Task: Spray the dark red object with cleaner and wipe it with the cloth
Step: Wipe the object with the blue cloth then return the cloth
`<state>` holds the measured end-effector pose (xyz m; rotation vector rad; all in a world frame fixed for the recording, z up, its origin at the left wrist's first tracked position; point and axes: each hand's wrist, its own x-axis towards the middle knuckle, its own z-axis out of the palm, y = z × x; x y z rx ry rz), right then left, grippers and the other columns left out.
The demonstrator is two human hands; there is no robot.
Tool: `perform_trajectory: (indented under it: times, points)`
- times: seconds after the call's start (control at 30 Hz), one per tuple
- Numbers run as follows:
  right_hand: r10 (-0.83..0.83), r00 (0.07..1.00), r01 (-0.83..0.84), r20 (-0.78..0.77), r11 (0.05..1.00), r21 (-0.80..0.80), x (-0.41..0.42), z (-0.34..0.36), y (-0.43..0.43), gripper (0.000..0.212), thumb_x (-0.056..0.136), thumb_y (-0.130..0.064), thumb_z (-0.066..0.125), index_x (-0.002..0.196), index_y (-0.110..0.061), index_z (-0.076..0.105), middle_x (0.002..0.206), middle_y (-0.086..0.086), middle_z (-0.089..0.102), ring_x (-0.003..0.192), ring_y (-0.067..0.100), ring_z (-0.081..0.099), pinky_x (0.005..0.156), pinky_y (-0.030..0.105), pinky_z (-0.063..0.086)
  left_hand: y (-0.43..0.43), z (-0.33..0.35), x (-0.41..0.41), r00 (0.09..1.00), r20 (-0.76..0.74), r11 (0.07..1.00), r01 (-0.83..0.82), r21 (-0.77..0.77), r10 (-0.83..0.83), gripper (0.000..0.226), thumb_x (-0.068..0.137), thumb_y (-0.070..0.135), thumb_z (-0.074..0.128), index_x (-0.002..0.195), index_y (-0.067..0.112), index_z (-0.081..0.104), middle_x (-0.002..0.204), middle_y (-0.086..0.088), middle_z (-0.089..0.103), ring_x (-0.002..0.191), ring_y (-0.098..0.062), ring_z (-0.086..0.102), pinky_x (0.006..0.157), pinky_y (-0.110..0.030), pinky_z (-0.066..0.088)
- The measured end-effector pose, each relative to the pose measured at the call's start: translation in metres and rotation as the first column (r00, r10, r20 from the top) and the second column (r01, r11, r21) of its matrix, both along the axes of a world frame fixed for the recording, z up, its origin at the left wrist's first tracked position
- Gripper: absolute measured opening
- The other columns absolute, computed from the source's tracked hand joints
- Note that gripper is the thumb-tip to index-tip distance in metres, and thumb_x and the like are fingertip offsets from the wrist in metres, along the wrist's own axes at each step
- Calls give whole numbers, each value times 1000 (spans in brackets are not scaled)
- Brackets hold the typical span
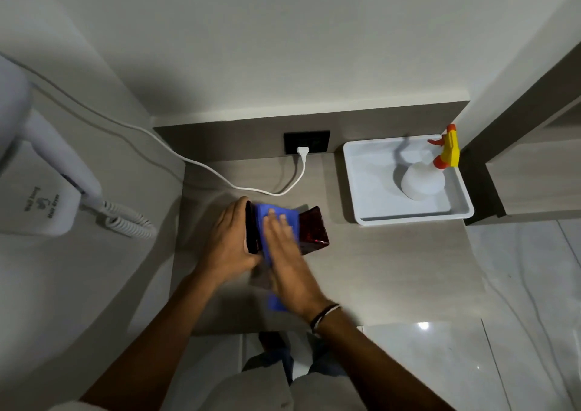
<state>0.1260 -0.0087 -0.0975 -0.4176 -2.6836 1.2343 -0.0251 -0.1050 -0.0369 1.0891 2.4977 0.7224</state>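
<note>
Wipe step: my left hand (229, 237) clamps the dark red object (312, 231); right hand (284, 253), flat, presses the blue cloth (276, 219); next, wipe toward 3 o'clock.

The table (377, 259) filled the middle of the frame, with a wall behind it along the top. Near the table's centre lay the object (314, 230), with the cloth (276, 219) spread on it. The left hand (229, 241) clasped the object's left end; the right hand (287, 263) lay flat on the cloth, just right of the left. At the right of the frame a tray (361, 190) sat on the table, well apart from the object, and the spray bottle (423, 179) stood in it. Behind the object, a socket (306, 142) on the back panel held a plug (302, 151), whose cord (201, 164) ran to the upper left. A hair dryer (47, 159) hung at the left edge.
</note>
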Motion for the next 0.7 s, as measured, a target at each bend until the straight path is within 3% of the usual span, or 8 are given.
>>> perform_trajectory:
  times: [0.07,0.13,0.23,0.3,0.4,0.53,0.63,0.7]
  points:
    - [78,994,-72,-77,994,76,-2,-1,-20,92,95,-5,42,172,-19,-8,182,-1,-12,169,22,-9,136,49,7,-4,0,-1,1000,-20,1000,21,-8,-21,87,60,7,94,138,-3,56,132,-24,63,122,-43,62,107,-38,45]
    - [94,993,-74,-68,965,251,3,-10,-8,101,91,2,52,171,-16,-7,182,4,-8,169,25,-8,135,50,12,-9,-1,-2,999,-37,1000,27,-9,-27,81,58,16,94,130,3,58,123,-16,65,112,-37,64,91,-37,49]
    - [-24,985,-49,174,915,400,24,-25,40,107,92,9,65,171,-15,-4,180,7,-12,168,34,-8,136,54,16,-13,-2,-1,1000,-15,999,1,-53,-2,96,55,22,96,138,8,51,126,-9,60,114,-29,58,86,-34,46]
    - [-96,964,23,247,959,284,40,-26,66,105,94,12,63,171,-16,-2,179,4,-16,167,33,-11,137,50,14,-12,-3,1,1000,17,999,-15,-45,16,97,55,31,95,138,16,48,125,-4,59,115,-23,57,89,-36,50]
    - [-256,948,290,187,939,-187,48,-13,79,88,94,18,53,170,-9,17,179,11,18,166,31,21,135,49,26,-9,-5,1,973,192,992,-130,-3,128,86,55,39,92,128,28,49,119,2,61,108,-20,63,87,-48,60]
    - [-487,836,509,251,519,-687,34,4,79,74,96,22,39,157,-18,50,141,13,67,114,22,71,98,31,63,-6,-7,-6,847,453,956,-290,-48,280,136,58,65,95,166,36,18,167,-3,43,150,-27,45,120,-53,43]
    - [-513,792,536,332,323,-780,23,9,79,68,96,20,36,125,-32,69,114,18,74,82,22,69,72,32,63,-6,0,-9,839,487,957,-288,18,243,139,55,86,85,166,51,9,175,4,29,157,-19,33,126,-53,35]
    - [-520,774,552,361,276,-787,16,10,79,63,95,20,36,126,-24,71,119,32,73,84,34,65,81,46,62,-9,4,-10,890,428,982,-190,26,161,135,53,87,85,163,58,11,176,6,23,159,-15,27,127,-49,30]
